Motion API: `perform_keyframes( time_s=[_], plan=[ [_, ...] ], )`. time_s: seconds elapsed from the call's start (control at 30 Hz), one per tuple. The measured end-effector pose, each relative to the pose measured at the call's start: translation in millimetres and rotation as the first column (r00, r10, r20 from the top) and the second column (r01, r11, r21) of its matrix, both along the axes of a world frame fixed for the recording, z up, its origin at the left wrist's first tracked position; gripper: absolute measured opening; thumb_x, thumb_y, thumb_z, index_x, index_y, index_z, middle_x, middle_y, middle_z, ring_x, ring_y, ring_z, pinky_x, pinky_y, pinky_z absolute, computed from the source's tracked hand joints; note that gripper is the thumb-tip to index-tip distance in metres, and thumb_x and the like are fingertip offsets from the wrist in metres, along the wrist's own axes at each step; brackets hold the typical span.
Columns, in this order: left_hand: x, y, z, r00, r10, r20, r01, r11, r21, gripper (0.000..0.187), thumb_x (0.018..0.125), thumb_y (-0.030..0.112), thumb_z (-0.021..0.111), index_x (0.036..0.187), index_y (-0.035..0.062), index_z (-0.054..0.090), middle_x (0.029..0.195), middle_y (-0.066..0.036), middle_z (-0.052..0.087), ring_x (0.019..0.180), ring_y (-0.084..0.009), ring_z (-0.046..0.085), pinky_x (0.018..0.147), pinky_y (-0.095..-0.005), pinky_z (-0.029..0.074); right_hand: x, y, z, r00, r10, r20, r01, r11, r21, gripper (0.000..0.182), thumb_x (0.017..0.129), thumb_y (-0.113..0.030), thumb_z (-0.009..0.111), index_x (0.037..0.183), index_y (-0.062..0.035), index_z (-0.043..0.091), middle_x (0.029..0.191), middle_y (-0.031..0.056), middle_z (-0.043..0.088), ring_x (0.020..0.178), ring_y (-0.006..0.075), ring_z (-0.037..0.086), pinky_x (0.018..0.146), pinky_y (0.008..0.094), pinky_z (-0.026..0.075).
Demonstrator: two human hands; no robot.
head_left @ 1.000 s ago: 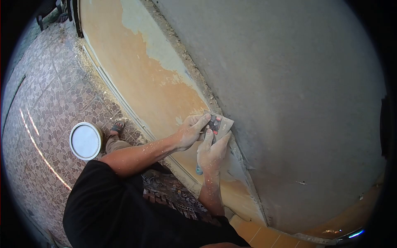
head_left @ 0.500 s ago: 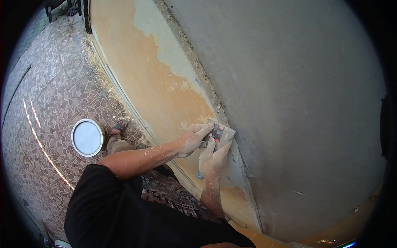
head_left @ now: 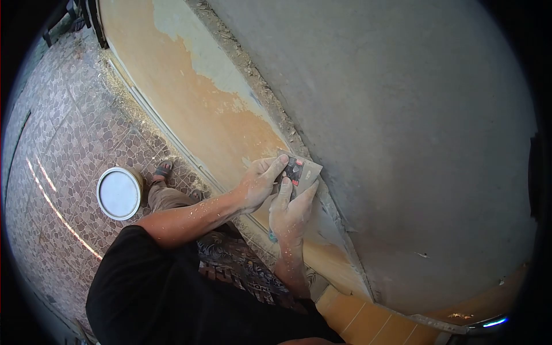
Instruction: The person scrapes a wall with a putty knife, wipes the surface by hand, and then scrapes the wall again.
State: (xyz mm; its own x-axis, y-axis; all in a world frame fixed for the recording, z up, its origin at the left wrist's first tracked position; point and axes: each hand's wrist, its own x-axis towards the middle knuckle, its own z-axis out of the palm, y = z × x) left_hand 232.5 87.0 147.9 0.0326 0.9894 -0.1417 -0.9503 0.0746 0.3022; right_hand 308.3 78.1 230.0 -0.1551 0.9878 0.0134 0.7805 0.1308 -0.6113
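Between both hands is a flat grey rectangular piece with a black and red printed patch; it looks like a sheet of sandpaper, though the kind is not certain. My left hand, pale with dust, grips its left side with the thumb on top. My right hand, dusty too, pinches its lower edge with the thumb over the print. The fingers underneath are partly hidden. Close beyond the piece runs the rough ledge edge of the wall, with patchy orange and whitish paint on the near side.
A lidded round bucket stands on the patterned tile floor, beside my sandalled foot. Pale pipes and scattered yellowish debris run along the wall's base. A broad grey surface spreads to the right.
The view has shifted slightly, so the wall, hands and held piece sit a little further left and up. Orange tiles show more at the bottom. Both hands keep their grip.
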Motion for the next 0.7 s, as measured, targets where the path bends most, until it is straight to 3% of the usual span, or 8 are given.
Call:
perform_keyframes(
  time_s=[0.1, 0.13, 0.33, 0.43, 0.57, 0.6, 0.63, 0.7],
  plan=[
    [-0.6, -3.7, 5.8, 1.000, 0.015, -0.024, -0.015, 1.000, 0.001, 0.041, 0.106, 0.036, 0.041, 0.100, 0.0040, 0.065, 0.086, -0.002, 0.066, 0.075, -0.0072, 0.061, 0.071, -0.0236, 0.053, 11.0, -2.1, -1.6, 0.998, -0.007, 0.057, 0.008, 1.000, -0.002, 0.060, 0.097, -0.019, 0.055, 0.133, 0.0213, 0.029, 0.112, 0.0312, 0.061, 0.104, 0.0383, 0.064, 0.087, 0.0407, 0.050],
    [-1.8, -6.2, 7.7, 0.999, -0.027, -0.042, 0.026, 1.000, -0.017, 0.040, 0.106, 0.036, 0.041, 0.100, 0.0047, 0.065, 0.085, -0.001, 0.065, 0.074, -0.0065, 0.060, 0.070, -0.0229, 0.052, 7.9, -1.2, 7.6, 0.994, 0.105, -0.014, -0.104, 0.994, 0.042, 0.066, 0.097, -0.021, 0.055, 0.136, 0.0230, 0.024, 0.114, 0.0330, 0.060, 0.107, 0.0406, 0.062, 0.089, 0.0418, 0.049],
    [0.5, -3.3, 14.9, 0.999, 0.037, 0.000, -0.037, 0.999, -0.020, 0.037, 0.106, 0.036, 0.043, 0.098, 0.0074, 0.064, 0.080, 0.002, 0.061, 0.066, -0.0024, 0.051, 0.056, -0.0195, 0.040, 14.2, -1.2, 3.6, 0.994, 0.064, 0.091, -0.068, 0.997, 0.040, 0.061, 0.097, -0.021, 0.056, 0.133, 0.0198, 0.030, 0.118, 0.0342, 0.057, 0.110, 0.0414, 0.061, 0.090, 0.0428, 0.048],
    [-0.4, -3.7, 0.3, 0.989, -0.098, -0.106, 0.095, 0.995, -0.033, 0.038, 0.106, 0.035, 0.040, 0.100, 0.0057, 0.064, 0.084, 0.000, 0.065, 0.070, -0.0044, 0.056, 0.062, -0.0208, 0.047, 4.0, 2.5, 2.8, 0.996, 0.084, 0.031, -0.086, 0.994, 0.074, 0.053, 0.096, -0.019, 0.056, 0.132, 0.0136, 0.035, 0.117, 0.0297, 0.058, 0.107, 0.0390, 0.061, 0.091, 0.0430, 0.047],
    [-14.3, 3.4, 10.8, 0.985, 0.169, -0.043, -0.171, 0.985, -0.039, 0.038, 0.106, 0.036, 0.041, 0.097, 0.0072, 0.065, 0.082, 0.001, 0.064, 0.063, -0.0051, 0.052, 0.058, -0.0191, 0.043, -13.8, 13.1, -8.2, 0.985, 0.171, -0.022, -0.169, 0.982, 0.091, 0.047, 0.096, -0.018, 0.056, 0.131, 0.0084, 0.039, 0.116, 0.0256, 0.059, 0.105, 0.0365, 0.061, 0.091, 0.0427, 0.045],
    [-18.2, 1.3, 16.7, 0.988, 0.156, -0.011, -0.157, 0.985, -0.075, 0.038, 0.106, 0.038, 0.042, 0.095, 0.0088, 0.064, 0.075, 0.004, 0.058, 0.058, -0.0038, 0.043, 0.052, -0.0187, 0.033, -17.1, 9.6, -4.6, 0.986, 0.157, -0.046, -0.155, 0.987, 0.047, 0.045, 0.096, -0.016, 0.055, 0.131, 0.0082, 0.039, 0.116, 0.0247, 0.059, 0.106, 0.0362, 0.060, 0.092, 0.0426, 0.045],
    [-21.5, 0.7, 15.8, 0.985, 0.173, -0.012, -0.173, 0.982, -0.076, 0.038, 0.106, 0.038, 0.042, 0.095, 0.0088, 0.064, 0.075, 0.004, 0.058, 0.058, -0.0038, 0.043, 0.052, -0.0187, 0.033, -18.7, 8.5, -5.0, 0.984, 0.173, -0.048, -0.171, 0.984, 0.047, 0.045, 0.096, -0.016, 0.055, 0.131, 0.0082, 0.039, 0.116, 0.0247, 0.059, 0.106, 0.0362, 0.060, 0.092, 0.0426, 0.045],
    [-21.0, -6.5, 12.2, 0.998, -0.060, -0.037, 0.058, 0.997, -0.046, 0.038, 0.105, 0.037, 0.043, 0.094, 0.0084, 0.065, 0.072, 0.004, 0.056, 0.056, -0.0036, 0.041, 0.050, -0.0199, 0.032, -10.8, -1.2, -1.8, 0.993, 0.114, 0.020, -0.116, 0.986, 0.118, 0.047, 0.098, -0.014, 0.053, 0.131, 0.0126, 0.035, 0.116, 0.0261, 0.059, 0.105, 0.0353, 0.063, 0.090, 0.0409, 0.048]
  ],
)
